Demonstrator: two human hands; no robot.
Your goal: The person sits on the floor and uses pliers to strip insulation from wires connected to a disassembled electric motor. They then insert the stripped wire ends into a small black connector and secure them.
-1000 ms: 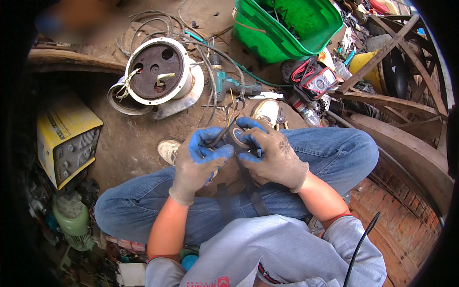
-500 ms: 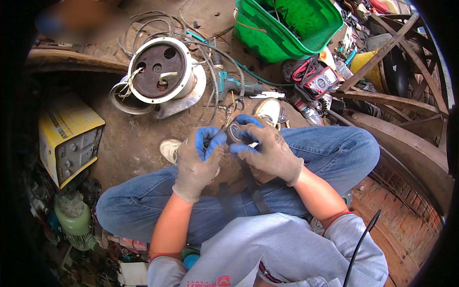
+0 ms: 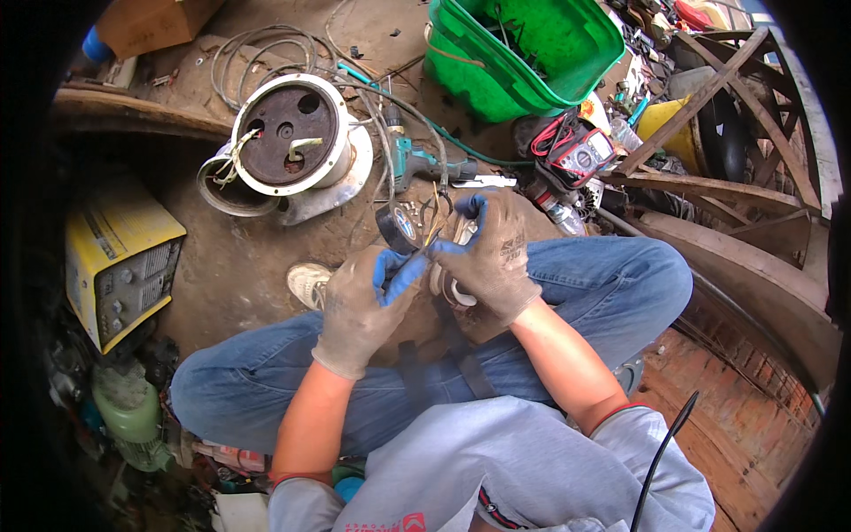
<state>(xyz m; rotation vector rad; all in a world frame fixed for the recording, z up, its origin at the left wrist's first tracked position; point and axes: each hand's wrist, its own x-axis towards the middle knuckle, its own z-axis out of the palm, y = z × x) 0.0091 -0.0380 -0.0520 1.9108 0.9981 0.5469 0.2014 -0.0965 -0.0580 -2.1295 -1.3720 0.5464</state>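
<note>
My left hand (image 3: 365, 300), in a grey glove with blue fingertips, is closed in a pinch on thin wires (image 3: 433, 234) in front of my lap. A roll of black electrical tape (image 3: 390, 227) is just beyond its fingertips, its flat side with a pale label turned partly up. My right hand (image 3: 493, 252), gloved alike, has its thumb at the same wires, close to the left fingertips, and its index finger curled. The wires, some yellow, join a grey cable (image 3: 443, 161) that runs away from me. The exact grip points are partly hidden by the fingers.
Ahead stand a round metal housing (image 3: 333, 168) with a rusty plate, a teal cordless drill (image 3: 413, 163) and a green bin (image 3: 479, 87). A multimeter (image 3: 581, 158) lies to the right, near a rusty metal frame (image 3: 700, 182). A yellow machine (image 3: 124, 266) stands left.
The tape roll has come out from by my right fingers and now shows beyond the left ones. My right hand has risen slightly, its index finger lifted. The view has shifted a little.
</note>
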